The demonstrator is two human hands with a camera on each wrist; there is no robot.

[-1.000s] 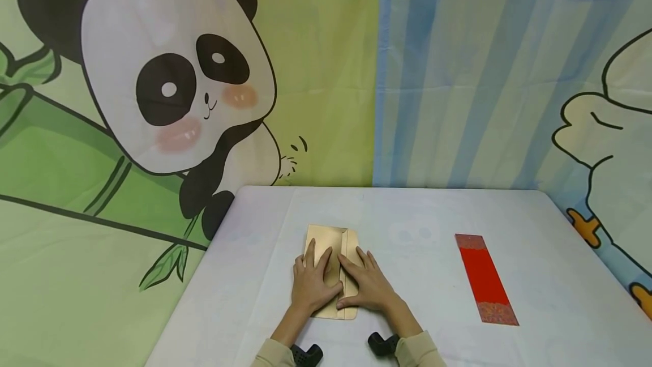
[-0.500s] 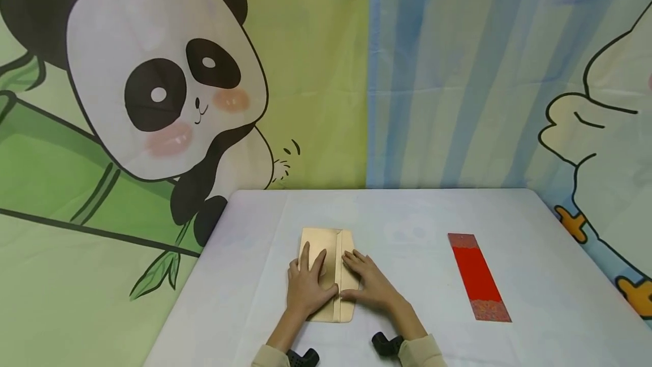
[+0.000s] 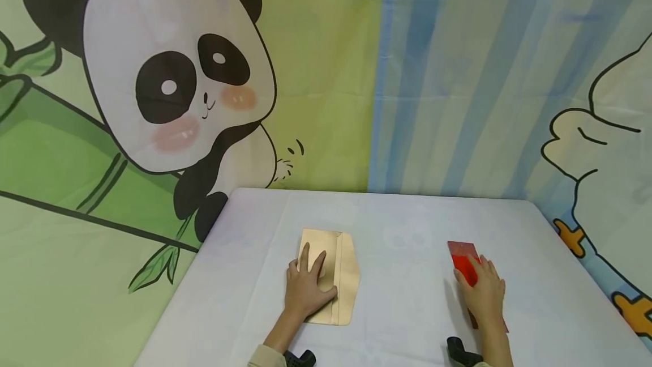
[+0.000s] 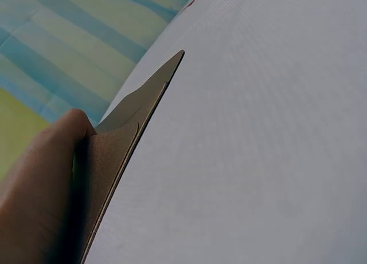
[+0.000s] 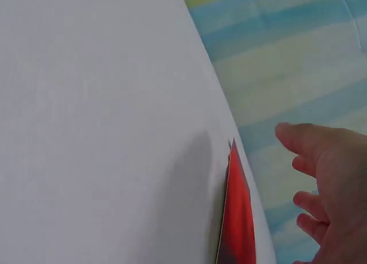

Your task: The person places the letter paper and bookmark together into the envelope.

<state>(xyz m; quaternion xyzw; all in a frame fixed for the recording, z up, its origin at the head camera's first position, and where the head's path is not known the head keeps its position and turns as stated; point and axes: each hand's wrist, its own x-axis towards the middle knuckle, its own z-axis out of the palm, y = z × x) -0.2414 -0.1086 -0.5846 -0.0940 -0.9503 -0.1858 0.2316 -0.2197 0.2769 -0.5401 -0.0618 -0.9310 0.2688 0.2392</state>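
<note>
Gold envelope [image 3: 330, 272] lies flat on the white table [image 3: 402, 276], near the middle but a bit toward 9 o'clock, with its flap [image 3: 349, 276] spread out at 3 o'clock. Your left hand [image 3: 303, 289] rests on its 8 o'clock part, fingers [image 3: 305, 255] spread wide, touching but not gripping. It should be very light, thin and easy to bend; its shiny face may be a little slippery, and a hard squeeze could crease it. Take it by a long edge, or pinch the flap softly. You can't see inside, so you can't tell if anything is in it. Well over at 3 o'clock, your right hand [image 3: 484, 290] hangs just above a red strip [image 3: 464, 267], its fingers loosely bent and holding nothing. That strip looks thin and light too, so lift it by an edge.
</note>
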